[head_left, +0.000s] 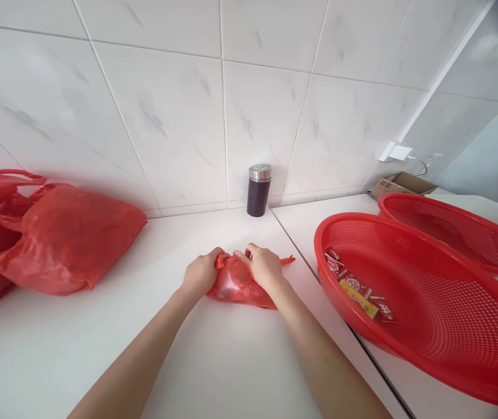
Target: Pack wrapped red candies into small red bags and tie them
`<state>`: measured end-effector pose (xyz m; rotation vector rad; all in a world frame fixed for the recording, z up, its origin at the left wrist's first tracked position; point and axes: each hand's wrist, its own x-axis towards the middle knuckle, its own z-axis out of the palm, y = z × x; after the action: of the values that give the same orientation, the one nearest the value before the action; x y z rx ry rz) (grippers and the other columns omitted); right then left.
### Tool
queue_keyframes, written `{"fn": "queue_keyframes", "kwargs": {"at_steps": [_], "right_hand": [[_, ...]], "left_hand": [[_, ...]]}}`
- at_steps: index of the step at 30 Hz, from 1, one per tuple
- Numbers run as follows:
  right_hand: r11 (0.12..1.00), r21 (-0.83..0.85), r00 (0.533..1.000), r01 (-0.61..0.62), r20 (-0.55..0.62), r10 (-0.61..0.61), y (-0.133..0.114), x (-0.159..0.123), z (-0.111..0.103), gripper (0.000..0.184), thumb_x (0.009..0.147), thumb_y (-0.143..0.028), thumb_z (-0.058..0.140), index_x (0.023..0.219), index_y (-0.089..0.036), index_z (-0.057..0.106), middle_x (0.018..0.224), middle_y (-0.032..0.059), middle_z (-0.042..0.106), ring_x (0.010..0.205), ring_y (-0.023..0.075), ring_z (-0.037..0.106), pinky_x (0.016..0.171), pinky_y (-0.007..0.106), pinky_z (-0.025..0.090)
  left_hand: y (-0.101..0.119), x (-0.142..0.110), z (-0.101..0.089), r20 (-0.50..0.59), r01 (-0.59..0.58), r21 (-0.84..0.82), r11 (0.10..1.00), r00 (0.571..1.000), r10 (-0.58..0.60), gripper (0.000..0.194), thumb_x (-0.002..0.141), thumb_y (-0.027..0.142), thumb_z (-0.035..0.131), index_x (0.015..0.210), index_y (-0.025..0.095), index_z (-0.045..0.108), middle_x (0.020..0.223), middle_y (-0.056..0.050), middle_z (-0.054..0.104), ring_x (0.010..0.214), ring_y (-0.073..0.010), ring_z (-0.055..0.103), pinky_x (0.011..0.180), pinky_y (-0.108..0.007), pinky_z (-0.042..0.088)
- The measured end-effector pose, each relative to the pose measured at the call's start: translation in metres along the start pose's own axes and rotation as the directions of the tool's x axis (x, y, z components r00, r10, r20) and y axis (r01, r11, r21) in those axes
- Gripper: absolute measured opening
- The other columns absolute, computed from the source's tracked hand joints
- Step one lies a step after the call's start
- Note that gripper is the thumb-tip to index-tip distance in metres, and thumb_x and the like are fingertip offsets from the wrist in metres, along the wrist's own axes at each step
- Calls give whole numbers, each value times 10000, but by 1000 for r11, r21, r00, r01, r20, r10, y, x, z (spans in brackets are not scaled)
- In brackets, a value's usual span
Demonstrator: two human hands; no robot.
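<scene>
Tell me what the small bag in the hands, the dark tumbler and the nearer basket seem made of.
Small bag: thin, glossy plastic film, crinkled and partly see-through.
Tumbler: lid probably metal, from its silvery shine; smooth, dark body, perhaps coated metal or plastic.
Nearer basket: likely rigid moulded plastic, with a soft sheen and regular holes.

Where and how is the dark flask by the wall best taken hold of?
Probably around the middle of the dark flask, below its silver lid, coming from the near side: it stands upright, its body is slim and rounded, and the tiled wall is close behind.
</scene>
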<state>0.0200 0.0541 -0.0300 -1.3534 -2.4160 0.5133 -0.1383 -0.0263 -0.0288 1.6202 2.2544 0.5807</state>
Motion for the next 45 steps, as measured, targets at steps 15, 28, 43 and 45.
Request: {"fn": "queue_keyframes", "kwargs": {"at_steps": [15, 28, 43, 45], "right_hand": [[999, 52, 998, 1, 64, -4, 14, 6, 4, 293, 931, -485, 441, 830, -239, 564, 702, 9, 630, 671, 177, 566, 579, 275, 300], [986, 169, 990, 10, 137, -34, 17, 2, -2, 258, 796, -524, 614, 835, -269, 594, 742, -43, 628, 669, 148, 558, 541, 248, 305], [995, 79, 994, 65, 86, -71, 20, 6, 8, 143, 814, -377, 640, 891, -259, 614, 792, -34, 654, 703, 137, 574, 552, 236, 283], [995, 63, 994, 77, 74, -81, 21, 7, 10, 148, 817, -387, 645, 881, -257, 611, 792, -39, 658, 693, 133, 574, 548, 233, 283]], "left_hand": [[-4, 14, -4, 64, 68, 38, 997, 995, -70, 285, 795, 236, 396, 870, 312, 660, 875, -28, 711, 733, -224, 622, 579, -291, 413], [-14, 15, 11, -73, 84, 208, 975, 995, -71, 293, 843, 205, 367, 998, 312, 592, 821, -54, 682, 680, -232, 602, 581, -294, 369], [-13, 15, 14, -78, 98, 261, 960, 994, -80, 257, 848, 215, 374, 997, 291, 569, 812, -54, 679, 653, -218, 597, 572, -287, 360], [-11, 14, 14, -79, 106, 265, 959, 993, -87, 262, 847, 212, 366, 996, 291, 567, 808, -60, 676, 662, -228, 600, 584, -298, 368]]}}
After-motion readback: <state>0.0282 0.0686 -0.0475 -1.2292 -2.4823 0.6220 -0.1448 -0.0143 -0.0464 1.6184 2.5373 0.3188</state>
